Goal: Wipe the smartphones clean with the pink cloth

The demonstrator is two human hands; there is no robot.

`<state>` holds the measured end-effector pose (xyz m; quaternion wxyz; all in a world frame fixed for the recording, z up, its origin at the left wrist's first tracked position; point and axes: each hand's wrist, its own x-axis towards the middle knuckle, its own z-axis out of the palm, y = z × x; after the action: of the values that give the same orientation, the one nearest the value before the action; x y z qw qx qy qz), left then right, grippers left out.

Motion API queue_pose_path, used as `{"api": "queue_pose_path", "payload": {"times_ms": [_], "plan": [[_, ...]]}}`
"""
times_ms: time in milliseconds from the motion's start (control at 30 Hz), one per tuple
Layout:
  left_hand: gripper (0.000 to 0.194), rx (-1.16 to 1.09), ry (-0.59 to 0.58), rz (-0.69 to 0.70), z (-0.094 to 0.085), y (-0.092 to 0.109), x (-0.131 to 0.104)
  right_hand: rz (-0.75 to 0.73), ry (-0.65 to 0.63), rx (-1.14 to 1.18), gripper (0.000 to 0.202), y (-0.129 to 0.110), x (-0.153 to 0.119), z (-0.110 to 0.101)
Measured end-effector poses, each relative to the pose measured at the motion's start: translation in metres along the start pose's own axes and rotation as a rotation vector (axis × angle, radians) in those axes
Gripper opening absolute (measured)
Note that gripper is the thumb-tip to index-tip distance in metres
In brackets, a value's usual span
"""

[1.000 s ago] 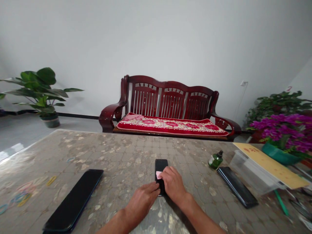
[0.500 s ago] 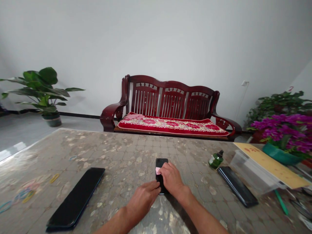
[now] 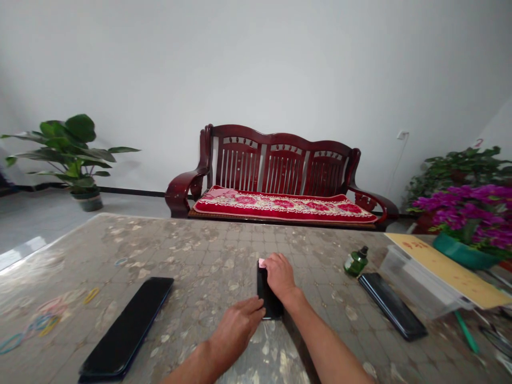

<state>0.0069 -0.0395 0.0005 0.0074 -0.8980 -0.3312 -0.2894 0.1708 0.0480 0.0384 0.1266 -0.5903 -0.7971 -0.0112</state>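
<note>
A black phone [image 3: 270, 301] lies on the patterned table, its long side pointing away from me. My right hand [image 3: 279, 273] is closed on a small pink cloth [image 3: 262, 263], pressed to the phone's far end. Beside the phone's near left edge rests my left hand [image 3: 239, 322], its fingertips touching the edge; its fingers lie extended and close together, with nothing held. Part of the phone is hidden under my right hand.
A larger black phone-like slab [image 3: 128, 325] lies left. On the right are a green bottle [image 3: 356, 262], a black case [image 3: 392, 306], a clear box [image 3: 420, 282] under a yellow sheet [image 3: 450, 266], and a green-handled tool [image 3: 466, 332]. Several rubber bands [image 3: 48, 320] lie far left.
My right hand has moved with the pink cloth toward the phone's far end, uncovering more of the near part. My left hand has barely moved.
</note>
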Motion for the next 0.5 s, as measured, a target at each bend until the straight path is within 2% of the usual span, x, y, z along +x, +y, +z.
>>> {"api": "queue_pose_path", "payload": {"times_ms": [200, 400, 500], "plan": [[0.021, 0.017, 0.039, 0.004, 0.005, -0.002, 0.001, -0.067, -0.01, 0.008, 0.029, -0.004, -0.006, 0.0], [0.024, 0.0, 0.037, 0.017, 0.005, -0.003, 0.001, 0.052, 0.002, -0.023, 0.028, 0.017, 0.003, -0.009], [0.029, -0.005, 0.043, 0.019, 0.006, -0.003, 0.001, 0.057, 0.002, -0.025, 0.029, 0.018, 0.001, -0.009]]}}
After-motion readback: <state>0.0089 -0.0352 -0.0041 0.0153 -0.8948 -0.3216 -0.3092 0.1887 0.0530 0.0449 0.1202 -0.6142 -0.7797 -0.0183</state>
